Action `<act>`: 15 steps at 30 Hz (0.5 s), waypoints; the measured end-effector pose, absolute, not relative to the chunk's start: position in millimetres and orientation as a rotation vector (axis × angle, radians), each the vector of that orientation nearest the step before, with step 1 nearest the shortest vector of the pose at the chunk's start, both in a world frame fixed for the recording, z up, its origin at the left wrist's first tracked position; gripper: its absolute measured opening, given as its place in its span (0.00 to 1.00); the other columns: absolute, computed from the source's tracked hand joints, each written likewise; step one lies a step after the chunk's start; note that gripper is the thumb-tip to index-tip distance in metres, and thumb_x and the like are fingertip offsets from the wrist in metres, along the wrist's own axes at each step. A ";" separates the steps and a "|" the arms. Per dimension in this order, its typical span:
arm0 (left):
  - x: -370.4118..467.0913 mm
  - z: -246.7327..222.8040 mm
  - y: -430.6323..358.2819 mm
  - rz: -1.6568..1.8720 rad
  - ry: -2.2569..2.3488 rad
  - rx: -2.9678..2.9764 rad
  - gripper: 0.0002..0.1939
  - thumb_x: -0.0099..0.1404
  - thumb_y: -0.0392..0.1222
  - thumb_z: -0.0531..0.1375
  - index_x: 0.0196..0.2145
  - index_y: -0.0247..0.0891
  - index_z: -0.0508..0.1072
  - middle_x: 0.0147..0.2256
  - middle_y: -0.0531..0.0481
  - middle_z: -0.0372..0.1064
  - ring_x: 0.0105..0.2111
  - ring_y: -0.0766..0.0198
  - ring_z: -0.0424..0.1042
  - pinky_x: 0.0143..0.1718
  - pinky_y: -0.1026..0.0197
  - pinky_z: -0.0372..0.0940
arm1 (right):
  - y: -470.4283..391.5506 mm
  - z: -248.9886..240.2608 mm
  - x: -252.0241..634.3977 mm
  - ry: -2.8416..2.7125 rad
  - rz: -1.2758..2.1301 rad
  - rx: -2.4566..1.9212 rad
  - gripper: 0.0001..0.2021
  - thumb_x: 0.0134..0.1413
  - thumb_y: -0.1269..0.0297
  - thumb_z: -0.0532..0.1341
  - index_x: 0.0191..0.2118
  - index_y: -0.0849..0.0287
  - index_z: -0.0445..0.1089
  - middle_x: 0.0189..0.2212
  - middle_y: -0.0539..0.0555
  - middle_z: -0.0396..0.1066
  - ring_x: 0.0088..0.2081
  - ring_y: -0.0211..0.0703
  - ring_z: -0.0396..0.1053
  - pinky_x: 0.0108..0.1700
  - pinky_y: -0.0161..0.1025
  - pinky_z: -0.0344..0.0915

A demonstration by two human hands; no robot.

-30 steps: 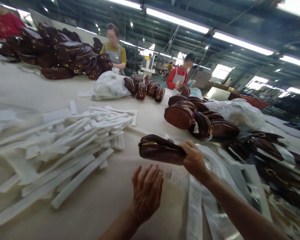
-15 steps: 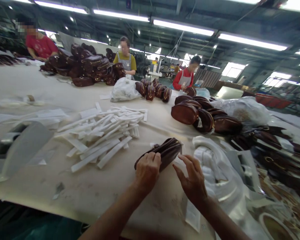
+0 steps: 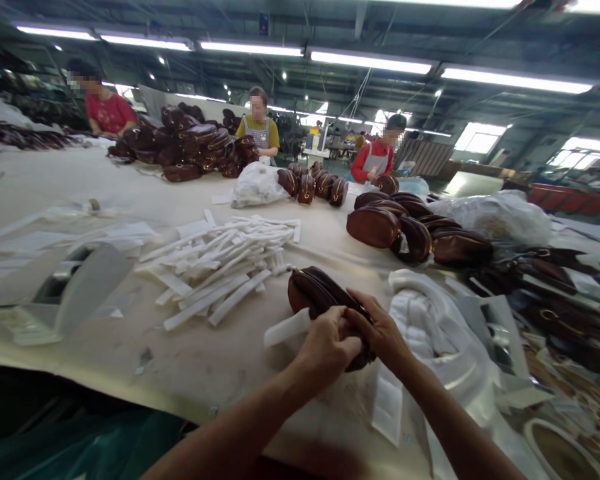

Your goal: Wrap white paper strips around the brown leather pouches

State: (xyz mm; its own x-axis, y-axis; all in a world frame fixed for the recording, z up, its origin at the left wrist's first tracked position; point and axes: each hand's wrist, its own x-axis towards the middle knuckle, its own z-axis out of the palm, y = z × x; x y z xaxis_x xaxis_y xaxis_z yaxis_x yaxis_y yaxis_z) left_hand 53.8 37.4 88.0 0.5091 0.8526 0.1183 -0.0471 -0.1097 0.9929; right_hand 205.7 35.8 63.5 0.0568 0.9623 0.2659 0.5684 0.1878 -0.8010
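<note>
A small dark brown leather bag [image 3: 313,287] is tilted up over the table in front of me. My left hand [image 3: 330,343] is closed, its fingertips pressed to the near side of the bag. My right hand [image 3: 380,330] wraps around the right end, thumb and fingers meeting the left fingertips. What the fingertips pinch there is hidden. A short white strip [image 3: 286,328] sticks out to the left between the bag and my left hand; whether the hand grips it I cannot tell. Left of the bag lies a heap of white strips [image 3: 230,260].
Finished-looking brown bags [image 3: 375,228] are piled at the right, beside a clear plastic bag [image 3: 500,217]. A roll of white padding [image 3: 415,320] lies by my right forearm. More brown bags [image 3: 185,143] are heaped at the far side, where three people work.
The bag has been turned so its left end points up and away. My right hand, apart from it before, now grips it. The white strip has come into view beside it.
</note>
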 end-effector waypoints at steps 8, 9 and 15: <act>4.5 70.7 127.5 0.821 0.936 2.843 0.14 0.58 0.30 0.55 0.44 0.33 0.69 0.46 0.42 0.67 0.46 0.53 0.64 0.51 0.49 0.60 | 36.8 53.0 220.0 -2.039 0.111 -1.423 0.17 0.62 0.56 0.50 0.51 0.52 0.70 0.52 0.59 0.66 0.53 0.49 0.65 0.54 0.50 0.63; 5.2 70.3 128.7 0.779 0.939 2.904 0.11 0.59 0.33 0.57 0.42 0.33 0.69 0.45 0.41 0.67 0.45 0.52 0.64 0.49 0.49 0.61 | 36.5 53.9 224.0 -2.065 0.051 -1.428 0.17 0.61 0.54 0.52 0.50 0.53 0.70 0.53 0.59 0.65 0.53 0.51 0.64 0.54 0.52 0.63; 12.5 68.8 99.0 0.746 0.896 2.910 0.10 0.61 0.44 0.62 0.38 0.37 0.69 0.34 0.48 0.66 0.36 0.58 0.64 0.39 0.57 0.61 | 32.5 57.4 233.5 -2.085 -0.339 -1.356 0.17 0.55 0.54 0.58 0.46 0.59 0.71 0.48 0.64 0.65 0.50 0.56 0.63 0.48 0.55 0.64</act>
State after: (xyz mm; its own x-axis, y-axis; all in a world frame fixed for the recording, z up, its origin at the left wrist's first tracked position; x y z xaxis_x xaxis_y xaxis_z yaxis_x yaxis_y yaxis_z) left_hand 12.5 99.0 68.8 0.7233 0.5322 0.4399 0.5291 -0.8366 0.1422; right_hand 233.5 32.5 57.4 -0.2795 0.7311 0.6224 0.8907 0.4395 -0.1163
